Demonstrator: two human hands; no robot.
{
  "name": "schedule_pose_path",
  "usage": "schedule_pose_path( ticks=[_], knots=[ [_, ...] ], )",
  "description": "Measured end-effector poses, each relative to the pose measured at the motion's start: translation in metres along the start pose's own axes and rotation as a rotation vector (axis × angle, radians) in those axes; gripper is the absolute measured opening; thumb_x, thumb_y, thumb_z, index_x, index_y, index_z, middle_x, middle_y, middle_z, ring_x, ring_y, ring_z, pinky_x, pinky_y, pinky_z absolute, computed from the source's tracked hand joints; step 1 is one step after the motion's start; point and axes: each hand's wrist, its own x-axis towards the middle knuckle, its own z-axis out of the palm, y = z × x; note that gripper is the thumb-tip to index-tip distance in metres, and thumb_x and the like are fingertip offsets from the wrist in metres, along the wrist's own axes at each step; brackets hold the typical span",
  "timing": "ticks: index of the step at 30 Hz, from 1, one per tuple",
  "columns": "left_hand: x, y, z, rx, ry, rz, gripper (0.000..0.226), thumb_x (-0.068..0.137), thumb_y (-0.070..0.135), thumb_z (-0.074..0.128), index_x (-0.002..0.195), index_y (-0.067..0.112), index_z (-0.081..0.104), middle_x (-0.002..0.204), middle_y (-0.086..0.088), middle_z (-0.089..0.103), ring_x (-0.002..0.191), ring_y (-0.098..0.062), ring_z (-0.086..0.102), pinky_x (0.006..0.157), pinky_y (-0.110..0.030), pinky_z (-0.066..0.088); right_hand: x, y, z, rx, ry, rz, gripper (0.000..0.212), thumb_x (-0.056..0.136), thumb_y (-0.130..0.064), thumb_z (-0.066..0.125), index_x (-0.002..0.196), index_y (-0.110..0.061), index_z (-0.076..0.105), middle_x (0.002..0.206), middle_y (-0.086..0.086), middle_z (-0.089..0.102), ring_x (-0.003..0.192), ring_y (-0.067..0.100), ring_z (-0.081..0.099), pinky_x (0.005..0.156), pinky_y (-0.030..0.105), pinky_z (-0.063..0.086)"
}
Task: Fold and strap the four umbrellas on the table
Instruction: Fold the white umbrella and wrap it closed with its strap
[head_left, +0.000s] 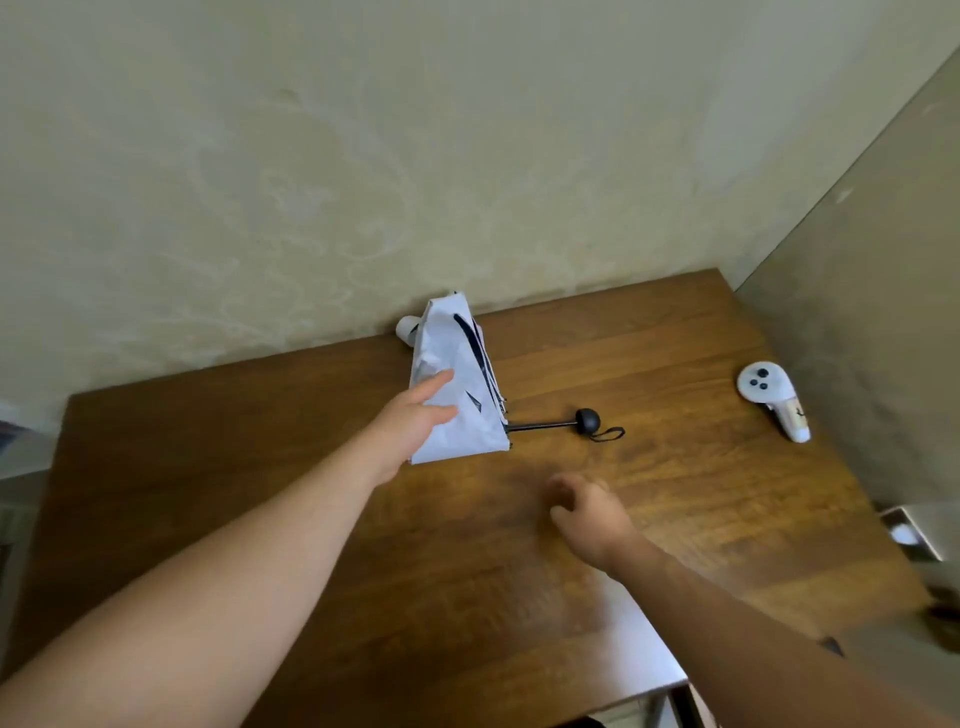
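Observation:
A white umbrella (467, 384) with dark trim lies collapsed but loose on the wooden table (675, 493), near the wall. Its thin black shaft sticks out to the right and ends in a round black handle (587, 420) with a wrist loop. My left hand (415, 421) reaches forward with straight fingers resting on the white canopy. Blurred and with loosely curled fingers, my right hand (587, 512) hovers over bare wood in front of the shaft and holds nothing. Only this one umbrella is in view.
A white game controller (769, 395) lies at the table's right side near the side wall. Another white rounded object (406, 328) peeks out behind the umbrella against the back wall. The table's right front corner sits beside a metal-edged surface (909, 530).

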Motion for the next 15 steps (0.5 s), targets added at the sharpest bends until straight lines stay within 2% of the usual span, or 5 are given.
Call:
schedule_pose_path(
  ticks=[4, 7, 10, 13, 15],
  knots=[
    [0.015, -0.017, -0.007, 0.294, 0.103, 0.091, 0.06, 0.103, 0.009, 0.058, 0.155, 0.038, 0.048, 0.167, 0.006, 0.033, 0.151, -0.021, 0.036, 0.097, -0.025, 0.043, 0.008, -0.005, -0.001, -0.038, 0.011, -0.077, 0.044, 0.095, -0.017, 0.056, 0.137, -0.031, 0.061, 0.129, -0.003, 0.051, 0.117, 0.018, 0.061, 0.107, 0.026, 0.044],
    [0.017, -0.039, -0.003, 0.547, 0.293, 0.154, 0.061, 0.097, 0.01, 0.061, 0.149, 0.039, 0.052, 0.148, 0.003, 0.046, 0.133, -0.024, 0.051, 0.094, -0.028, 0.045, 0.017, -0.013, 0.005, -0.078, -0.022, -0.14, 0.05, 0.094, -0.016, 0.056, 0.141, -0.033, 0.059, 0.137, -0.003, 0.049, 0.122, 0.019, 0.058, 0.107, 0.026, 0.044],
    [0.012, -0.05, 0.007, 0.473, 0.5, 0.126, 0.07, 0.087, 0.022, 0.078, 0.144, 0.042, 0.043, 0.127, 0.005, 0.048, 0.111, -0.021, 0.058, 0.093, -0.039, 0.057, 0.028, -0.033, 0.01, -0.05, -0.019, -0.212, 0.06, 0.094, -0.015, 0.057, 0.151, -0.034, 0.048, 0.142, -0.002, 0.045, 0.121, 0.019, 0.058, 0.104, 0.027, 0.045],
    [0.003, -0.049, 0.015, 0.353, 0.489, 0.12, 0.078, 0.084, 0.024, 0.084, 0.145, 0.035, 0.037, 0.121, 0.007, 0.054, 0.103, -0.013, 0.061, 0.085, -0.035, 0.059, 0.039, -0.056, 0.018, 0.031, 0.007, -0.259, 0.07, 0.093, -0.016, 0.061, 0.156, -0.037, 0.038, 0.14, -0.006, 0.045, 0.122, 0.013, 0.056, 0.101, 0.025, 0.044],
    [-0.002, -0.049, 0.019, 0.235, 0.471, 0.084, 0.07, 0.087, 0.023, 0.083, 0.141, 0.035, 0.04, 0.115, 0.009, 0.059, 0.101, -0.01, 0.062, 0.084, -0.032, 0.058, 0.045, -0.069, 0.022, 0.092, 0.024, -0.247, 0.071, 0.093, -0.017, 0.066, 0.155, -0.037, 0.037, 0.135, -0.009, 0.046, 0.121, 0.01, 0.054, 0.099, 0.024, 0.043]
  ],
)
